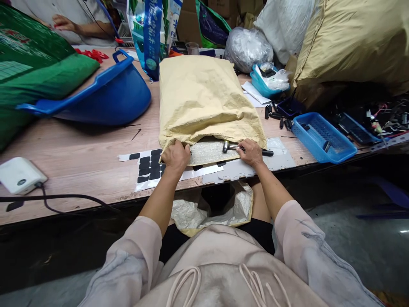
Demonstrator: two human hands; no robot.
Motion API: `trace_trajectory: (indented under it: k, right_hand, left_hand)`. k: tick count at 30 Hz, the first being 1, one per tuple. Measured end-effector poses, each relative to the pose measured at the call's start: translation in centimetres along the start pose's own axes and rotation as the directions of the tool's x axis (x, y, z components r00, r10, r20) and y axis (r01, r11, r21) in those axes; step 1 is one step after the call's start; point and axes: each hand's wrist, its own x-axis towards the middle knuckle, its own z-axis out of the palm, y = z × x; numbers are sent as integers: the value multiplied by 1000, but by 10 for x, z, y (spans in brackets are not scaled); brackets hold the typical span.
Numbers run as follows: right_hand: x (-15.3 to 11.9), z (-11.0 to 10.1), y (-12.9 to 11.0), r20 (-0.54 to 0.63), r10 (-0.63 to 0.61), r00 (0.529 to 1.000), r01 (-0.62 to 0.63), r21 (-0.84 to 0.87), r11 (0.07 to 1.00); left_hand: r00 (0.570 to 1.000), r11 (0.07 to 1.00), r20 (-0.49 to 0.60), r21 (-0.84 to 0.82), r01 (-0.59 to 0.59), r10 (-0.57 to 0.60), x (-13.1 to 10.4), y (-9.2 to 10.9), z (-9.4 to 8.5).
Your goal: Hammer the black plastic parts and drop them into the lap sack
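A full yellow woven sack (201, 94) lies on the table, with its mouth toward me and its pale inner lining showing. My left hand (175, 155) is closed on the left corner of the mouth. At the right side of the mouth, my right hand (251, 152) is closed on the edge. A small hammer (225, 147) lies across the lining. Its handle passes under my right hand, and I cannot tell whether the fingers grip it too. A sheet of black stickers (150, 167) and a flat grey-white panel (281, 155) lie partly beneath the sack.
On the left are a blue basin (105, 94), a green sack (41, 76) and a white box (21, 175) with a cable. To the right stands a blue basket (324, 136) near small black parts. Another open sack (244, 204) hangs at my lap. Across the table, a person's hand (65, 23) shows.
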Motion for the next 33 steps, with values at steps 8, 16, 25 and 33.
trace_trajectory:
  k: [8, 16, 25, 33]
  right_hand:
    - [1, -3, -4, 27, 20, 999, -19, -35, 999]
    - [0, -3, -2, 17, 18, 1000, -17, -37, 999]
    - [-1, -7, 3, 6, -60, 998, 60, -44, 997]
    - [-2, -22, -8, 26, -134, 991, 133, 60, 989]
  left_hand:
    - [975, 976, 120, -136, -171, 187, -14, 1, 14]
    - [819, 773, 68, -381, -507, 570, -27, 26, 56]
    - [847, 771, 69, -458, -443, 528, -24, 27, 69]
    - [850, 773, 112, -490, -403, 514, -22, 31, 67]
